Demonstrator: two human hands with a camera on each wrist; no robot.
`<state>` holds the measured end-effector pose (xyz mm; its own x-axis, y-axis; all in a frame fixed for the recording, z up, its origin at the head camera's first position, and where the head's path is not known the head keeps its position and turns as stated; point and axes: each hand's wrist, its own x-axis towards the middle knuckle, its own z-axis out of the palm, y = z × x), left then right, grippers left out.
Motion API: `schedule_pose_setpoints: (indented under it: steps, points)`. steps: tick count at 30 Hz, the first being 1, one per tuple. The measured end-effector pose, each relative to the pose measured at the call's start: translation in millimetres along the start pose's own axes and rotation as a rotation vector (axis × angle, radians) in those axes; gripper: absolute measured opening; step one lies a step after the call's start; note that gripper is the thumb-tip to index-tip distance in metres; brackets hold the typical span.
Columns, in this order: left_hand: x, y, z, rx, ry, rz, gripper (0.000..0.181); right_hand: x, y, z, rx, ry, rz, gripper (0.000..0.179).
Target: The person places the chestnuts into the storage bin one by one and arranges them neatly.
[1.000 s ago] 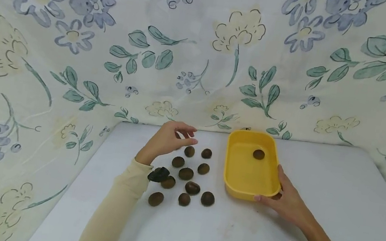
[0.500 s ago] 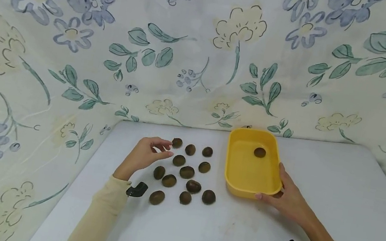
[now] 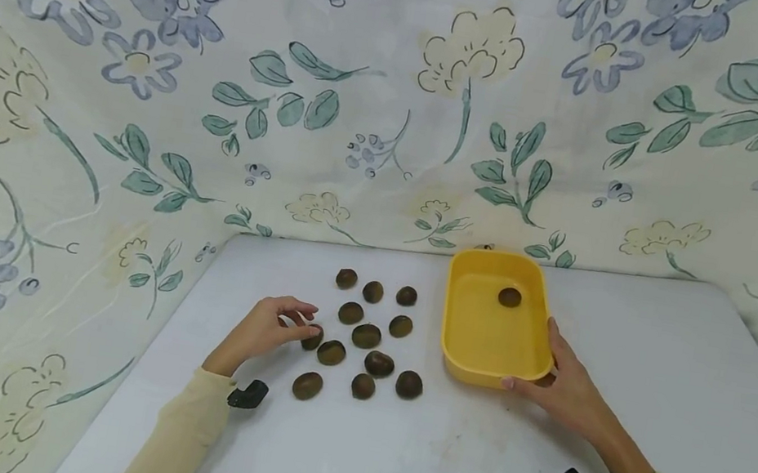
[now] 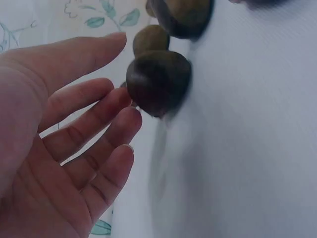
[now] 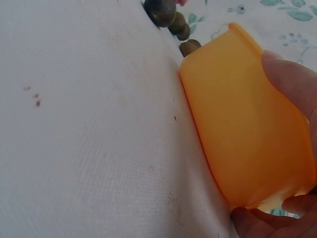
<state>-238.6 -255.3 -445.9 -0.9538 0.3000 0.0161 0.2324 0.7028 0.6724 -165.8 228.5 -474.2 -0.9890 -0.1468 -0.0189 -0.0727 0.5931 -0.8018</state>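
Left hand (image 3: 266, 326) is hovering, fingers relaxed; I'm seeing a brown nut (image 4: 158, 82) lying at its fingertips; right hand (image 3: 572, 391) is gripping the tub (image 3: 479, 377).

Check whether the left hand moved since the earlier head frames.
Yes: against the white table, the left hand moved leftward and closer to the person.

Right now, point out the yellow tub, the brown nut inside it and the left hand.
Yellow tub (image 3: 490, 343): head view, bare floor.
Brown nut (image 3: 509, 297): head view, visible middle.
Left hand (image 3: 266, 329): head view, middle.
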Motion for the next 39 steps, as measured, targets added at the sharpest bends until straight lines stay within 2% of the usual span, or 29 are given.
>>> schedule_pose_setpoints:
  steps: [6,12,19,32,39]
  points:
    - [-12.0,-13.0,-3.0,-0.015,-0.024,0.022,0.045,-0.1,-1.3,0.0,0.003,0.000,-0.005,0.130]
    - [-10.7,-19.3,1.7,0.009,-0.042,0.031,0.046,0.0,0.9,0.1,0.003,0.012,-0.032,0.128]
    - [-7.9,-16.9,8.4,0.029,-0.028,0.025,0.047,0.3,0.2,1.0,0.001,0.005,0.005,0.129]
    - [-7.4,-17.3,12.6,0.043,-0.011,0.094,0.044,-0.1,0.6,2.1,0.003,0.016,0.005,0.129]
    - [-8.6,-14.2,7.0,0.081,0.048,0.125,0.040,0.3,1.0,3.4,-0.009,0.010,0.032,0.132]
